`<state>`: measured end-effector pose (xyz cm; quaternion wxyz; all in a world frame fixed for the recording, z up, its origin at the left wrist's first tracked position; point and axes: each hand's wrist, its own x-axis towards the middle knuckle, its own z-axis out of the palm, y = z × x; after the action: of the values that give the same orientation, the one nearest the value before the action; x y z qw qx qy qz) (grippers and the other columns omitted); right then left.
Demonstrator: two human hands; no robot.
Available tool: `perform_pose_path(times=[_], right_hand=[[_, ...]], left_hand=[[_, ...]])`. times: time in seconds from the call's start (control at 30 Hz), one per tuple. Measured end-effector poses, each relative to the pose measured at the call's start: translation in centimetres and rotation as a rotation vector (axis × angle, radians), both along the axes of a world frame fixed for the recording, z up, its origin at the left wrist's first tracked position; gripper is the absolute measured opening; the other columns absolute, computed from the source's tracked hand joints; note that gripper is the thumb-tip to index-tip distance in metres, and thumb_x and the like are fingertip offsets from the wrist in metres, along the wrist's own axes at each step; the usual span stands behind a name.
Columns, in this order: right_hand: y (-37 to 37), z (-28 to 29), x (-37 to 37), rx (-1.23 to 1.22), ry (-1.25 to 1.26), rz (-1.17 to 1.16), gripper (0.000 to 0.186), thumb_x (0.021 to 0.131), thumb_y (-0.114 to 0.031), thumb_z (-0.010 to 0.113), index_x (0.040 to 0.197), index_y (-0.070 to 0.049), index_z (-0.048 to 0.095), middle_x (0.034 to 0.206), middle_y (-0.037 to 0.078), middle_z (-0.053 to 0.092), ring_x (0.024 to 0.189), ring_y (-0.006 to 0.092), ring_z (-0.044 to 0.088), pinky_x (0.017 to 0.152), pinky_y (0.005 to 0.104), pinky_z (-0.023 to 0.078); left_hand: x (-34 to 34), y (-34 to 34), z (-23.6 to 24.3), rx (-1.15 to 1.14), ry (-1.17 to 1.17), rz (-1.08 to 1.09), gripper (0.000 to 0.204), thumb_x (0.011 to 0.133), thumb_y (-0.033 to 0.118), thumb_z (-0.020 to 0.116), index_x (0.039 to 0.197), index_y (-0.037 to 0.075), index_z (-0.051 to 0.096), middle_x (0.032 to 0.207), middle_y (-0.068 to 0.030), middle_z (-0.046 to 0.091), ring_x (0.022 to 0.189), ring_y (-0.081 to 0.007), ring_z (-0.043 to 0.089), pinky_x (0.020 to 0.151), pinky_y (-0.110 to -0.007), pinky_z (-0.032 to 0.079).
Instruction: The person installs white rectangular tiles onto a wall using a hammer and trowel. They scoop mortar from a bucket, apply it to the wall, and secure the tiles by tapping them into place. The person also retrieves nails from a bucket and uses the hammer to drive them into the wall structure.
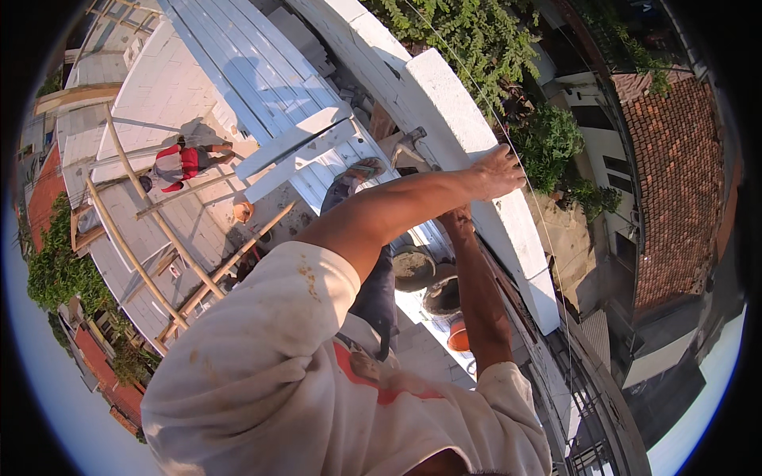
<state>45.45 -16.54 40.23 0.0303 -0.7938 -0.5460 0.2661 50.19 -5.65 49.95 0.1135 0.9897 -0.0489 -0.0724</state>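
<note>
My left hand (496, 170) rests on top of the white block wall (516, 246), fingers apart and slightly curled beside a taut string (540, 214). Just below my left forearm, my right hand (456, 220) is closed and partly hidden; I cannot make out what it holds. A hammer (409, 141) shows beyond my left arm, its handle running behind that arm toward my right hand. My foot (361, 168) stands on pale metal planks (262, 63). Dark buckets (414, 271) and an orange bucket (459, 339) sit to the right of my legs.
Wooden boards (294, 147) lie across the planks. Down on the left, bamboo poles (139, 186) frame pale block work, where a person in red and grey (182, 163) works. Beyond the wall on the right are trees (552, 143), a lower yard and a tiled roof (675, 190).
</note>
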Motion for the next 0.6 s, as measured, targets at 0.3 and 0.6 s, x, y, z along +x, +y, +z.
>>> perform_pose_path(times=[0.3, 0.6], right_hand=[[0.7, -1.4, 1.6, -0.021, -0.106, 0.139, 0.069, 0.094, -0.034, 0.062, 0.156, -0.012, 0.04, 0.12, 0.023, 0.065, 0.102, 0.0363, 0.068, 0.086, 0.0477, 0.054], [2.9, -0.1, 0.6, 0.092, 0.024, -0.001, 0.065, 0.101, -0.031, 0.053, 0.16, -0.013, 0.037, 0.122, 0.023, 0.063, 0.103, 0.0302, 0.066, 0.086, 0.0425, 0.052]], left_hand=[[0.5, -0.3, -0.2, 0.048, -0.014, 0.031, 0.041, 0.084, 0.025, 0.081, 0.121, 0.018, 0.066, 0.11, 0.0016, 0.063, 0.117, -0.0181, 0.056, 0.097, -0.043, 0.038], [0.1, -0.3, -0.7, -0.028, -0.02, 0.06, 0.037, 0.083, 0.015, 0.081, 0.117, 0.019, 0.069, 0.109, 0.0047, 0.064, 0.114, -0.0164, 0.058, 0.097, -0.045, 0.037]])
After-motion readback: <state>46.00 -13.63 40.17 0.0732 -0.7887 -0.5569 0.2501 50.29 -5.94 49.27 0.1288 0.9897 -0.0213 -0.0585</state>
